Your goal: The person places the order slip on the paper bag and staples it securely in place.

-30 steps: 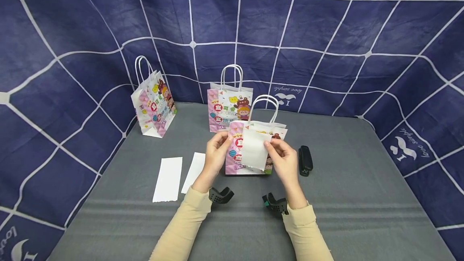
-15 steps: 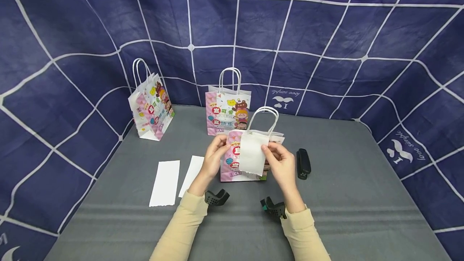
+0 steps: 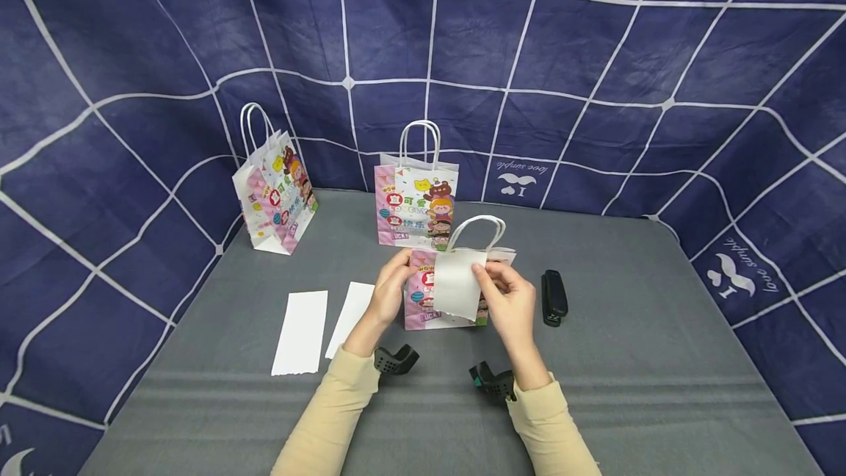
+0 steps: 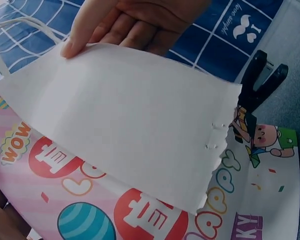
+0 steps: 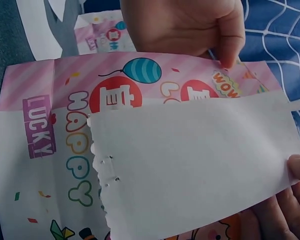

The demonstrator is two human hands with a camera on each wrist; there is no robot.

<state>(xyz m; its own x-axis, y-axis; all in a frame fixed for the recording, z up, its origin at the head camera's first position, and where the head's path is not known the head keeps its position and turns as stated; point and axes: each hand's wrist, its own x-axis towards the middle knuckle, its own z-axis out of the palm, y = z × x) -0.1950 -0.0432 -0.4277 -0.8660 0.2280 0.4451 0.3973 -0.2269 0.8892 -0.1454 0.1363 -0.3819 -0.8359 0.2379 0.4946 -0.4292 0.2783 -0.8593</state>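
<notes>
In the head view a cartoon-printed paper bag point(image 3: 418, 307) with white handles stands between my hands. A white paper slip point(image 3: 456, 286) lies over its front; its torn lower edge shows small marks or holes in both wrist views. My left hand point(image 3: 390, 292) pinches the bag's left edge near the top, thumb in front. With thumb on the slip's upper right corner and fingers behind, my right hand point(image 3: 512, 307) pinches slip and bag together. The slip point(image 4: 125, 125) hides much of the bag's print. A black stapler point(image 3: 554, 297) lies right of my right hand.
Two similar paper bags stand at the back: one bag point(image 3: 280, 197) at the left, another bag point(image 3: 413, 200) just behind the held one. Two white slips lie on the grey table to the left, a nearer slip point(image 3: 300, 333) and a slip point(image 3: 349, 320) by my left forearm.
The held bag's top and handles have come down lower in the head view, and the slip has moved down with them. Both hands keep their hold; the other bags and stapler stay put.
</notes>
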